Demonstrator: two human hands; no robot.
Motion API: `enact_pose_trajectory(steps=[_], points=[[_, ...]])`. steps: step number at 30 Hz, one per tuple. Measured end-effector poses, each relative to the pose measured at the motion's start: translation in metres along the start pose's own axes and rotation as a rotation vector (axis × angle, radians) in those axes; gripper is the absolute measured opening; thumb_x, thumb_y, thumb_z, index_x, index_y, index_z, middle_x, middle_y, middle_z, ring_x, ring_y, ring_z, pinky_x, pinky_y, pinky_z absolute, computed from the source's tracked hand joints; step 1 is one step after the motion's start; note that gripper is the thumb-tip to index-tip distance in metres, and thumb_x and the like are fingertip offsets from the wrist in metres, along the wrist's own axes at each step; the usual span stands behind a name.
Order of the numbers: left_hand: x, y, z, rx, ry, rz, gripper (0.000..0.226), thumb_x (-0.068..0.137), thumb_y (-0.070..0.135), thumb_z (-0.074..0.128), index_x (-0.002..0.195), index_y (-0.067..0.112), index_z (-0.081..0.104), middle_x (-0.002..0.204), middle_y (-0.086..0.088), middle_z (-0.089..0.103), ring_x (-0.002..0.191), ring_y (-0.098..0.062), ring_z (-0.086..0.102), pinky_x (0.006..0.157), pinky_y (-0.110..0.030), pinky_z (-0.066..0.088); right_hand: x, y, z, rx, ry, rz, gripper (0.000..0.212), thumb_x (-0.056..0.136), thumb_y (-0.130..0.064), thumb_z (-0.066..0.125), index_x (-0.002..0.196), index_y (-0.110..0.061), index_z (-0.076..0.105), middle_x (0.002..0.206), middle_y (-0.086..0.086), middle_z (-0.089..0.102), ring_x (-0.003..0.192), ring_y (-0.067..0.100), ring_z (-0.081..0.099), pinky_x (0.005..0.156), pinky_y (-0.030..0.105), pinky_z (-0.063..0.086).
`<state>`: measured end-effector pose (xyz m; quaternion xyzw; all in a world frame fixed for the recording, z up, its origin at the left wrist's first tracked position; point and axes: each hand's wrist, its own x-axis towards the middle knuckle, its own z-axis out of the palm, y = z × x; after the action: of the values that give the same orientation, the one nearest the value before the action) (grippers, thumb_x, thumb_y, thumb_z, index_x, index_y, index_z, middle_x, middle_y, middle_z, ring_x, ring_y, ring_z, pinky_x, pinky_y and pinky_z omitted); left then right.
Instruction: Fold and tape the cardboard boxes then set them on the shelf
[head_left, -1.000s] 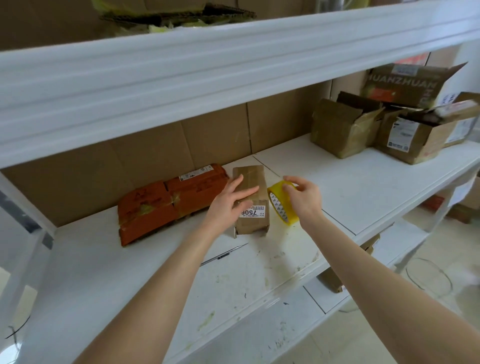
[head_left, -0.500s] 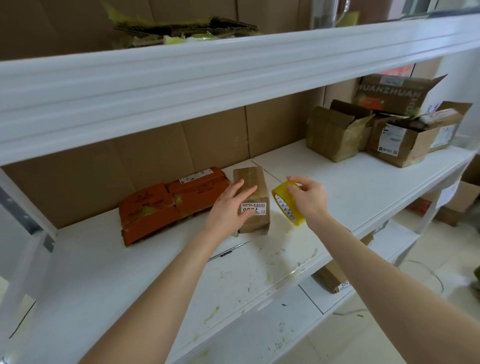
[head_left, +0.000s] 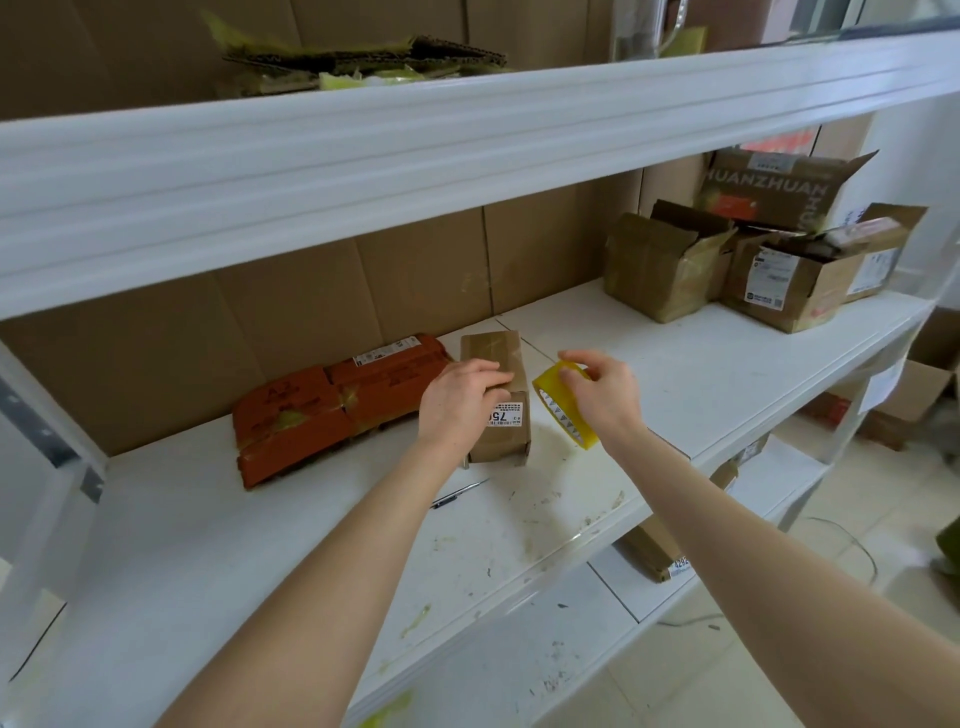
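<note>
While the small brown box (head_left: 504, 441) lies lengthwise on the white shelf (head_left: 675, 374), the left grip (head_left: 457, 397), a bare hand, is clamped on it from its left side, fingers bent over the taped top and partly covering the printed label. Just right of the box, not touching it, the right grip (head_left: 605, 395) is closed on a roll of yellow tape (head_left: 558, 410), thumb and fingers pinching its upper rim so that the roll hangs tilted above the shelf. At the shelf's far right stand three open boxes (head_left: 660, 265), flaps raised; the nearest looks hollow, and what the other two hold cannot be made out. Left of the small box, a flattened red carton (head_left: 337, 410) lies against the cardboard backing. A thin pen-like tool (head_left: 457, 496) lies on the shelf under the left forearm. On the upper shelf sits a heap of flattened cardboard (head_left: 363, 57) with yellowish scraps.
</note>
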<state>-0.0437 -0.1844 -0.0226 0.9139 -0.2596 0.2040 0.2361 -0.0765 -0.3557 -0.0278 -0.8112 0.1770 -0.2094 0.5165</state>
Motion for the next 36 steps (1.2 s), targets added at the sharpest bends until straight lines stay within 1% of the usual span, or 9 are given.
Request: enact_pose_trajectory(steps=[8,14,17,21,24,27,30,32,36], points=[[-0.003,-0.005,-0.005,-0.006,-0.056,0.097,0.031,0.091,0.016,0.061,0.121,0.02,0.066,0.126,0.005,0.062,0.119,-0.014,0.053,0.098,-0.027,0.04,0.0,0.003,0.003,0.006,-0.024,0.014,0.023,0.094,-0.028,0.056,0.113,-0.034,0.067,0.103,-0.008,0.055,0.094,0.013,0.052,0.076,0.029,0.045],[-0.001,-0.005,-0.016,-0.087,-0.049,-0.053,0.049,0.087,0.033,0.065,0.132,0.023,0.051,0.14,0.006,0.047,0.127,-0.01,0.044,0.093,-0.02,0.033,-0.001,-0.001,-0.019,-0.058,0.007,-0.093,0.026,0.091,-0.028,0.055,0.112,-0.036,0.068,0.099,-0.006,0.058,0.092,0.015,0.052,0.072,0.025,0.043],[0.009,0.017,-0.028,-0.277,0.14,-0.126,0.047,0.084,0.039,0.068,0.125,0.019,0.057,0.123,0.005,0.059,0.112,-0.009,0.054,0.089,-0.024,0.044,-0.006,-0.01,-0.029,-0.16,0.024,-0.207,0.027,0.088,-0.029,0.054,0.11,-0.036,0.068,0.096,-0.008,0.059,0.089,0.014,0.051,0.06,0.021,0.039],[0.016,0.046,-0.032,-0.339,0.054,-0.126,0.029,0.081,0.044,0.068,0.104,0.027,0.068,0.097,0.015,0.068,0.09,0.001,0.058,0.077,-0.02,0.045,-0.016,-0.021,-0.035,-0.292,-0.028,-0.358,0.028,0.086,-0.03,0.054,0.109,-0.037,0.068,0.101,-0.008,0.068,0.092,0.017,0.058,0.07,0.028,0.049],[0.013,0.049,-0.03,-0.387,0.078,-0.148,0.009,0.082,0.031,0.07,0.074,0.03,0.068,0.071,0.018,0.065,0.068,0.006,0.057,0.063,-0.012,0.04,-0.021,-0.021,-0.038,-0.35,-0.125,-0.373,0.037,0.089,-0.034,0.056,0.125,-0.037,0.058,0.106,-0.006,0.066,0.096,0.018,0.06,0.073,0.028,0.05],[0.006,0.045,-0.029,-0.395,0.065,-0.199,0.01,0.083,0.027,0.07,0.073,0.027,0.069,0.065,0.02,0.06,0.063,0.013,0.054,0.058,-0.004,0.036,-0.023,-0.018,-0.046,-0.202,-0.288,-0.227,0.061,0.087,-0.043,0.066,0.141,-0.031,0.041,0.111,-0.007,0.058,0.097,0.013,0.057,0.082,0.035,0.054],[-0.003,0.036,-0.027,-0.442,0.044,-0.288,0.011,0.084,0.024,0.069,0.074,0.021,0.07,0.062,0.015,0.062,0.054,0.009,0.055,0.055,-0.005,0.038,-0.026,-0.01,-0.058,0.024,-0.589,-0.065,0.047,0.074,-0.054,0.07,0.105,-0.019,0.068,0.099,0.001,0.071,0.089,0.018,0.067,0.082,0.033,0.056],[-0.011,0.025,-0.029,-0.552,0.013,-0.378,0.01,0.086,0.021,0.069,0.078,0.016,0.071,0.063,0.007,0.066,0.052,0.003,0.059,0.053,-0.012,0.045,-0.031,0.0,-0.062,0.158,-0.749,-0.019,0.046,0.068,-0.052,0.07,0.094,-0.015,0.07,0.089,0.004,0.073,0.086,0.018,0.068,0.084,0.033,0.053],[-0.024,0.006,-0.04,-0.644,0.017,-0.461,0.01,0.085,0.017,0.07,0.076,0.017,0.072,0.063,-0.001,0.069,0.054,-0.007,0.062,0.052,-0.019,0.05,-0.033,0.002,-0.061,0.166,-0.765,-0.072,0.04,0.069,-0.043,0.079,0.092,-0.011,0.069,0.087,0.006,0.07,0.084,0.018,0.066,0.084,0.033,0.05]])
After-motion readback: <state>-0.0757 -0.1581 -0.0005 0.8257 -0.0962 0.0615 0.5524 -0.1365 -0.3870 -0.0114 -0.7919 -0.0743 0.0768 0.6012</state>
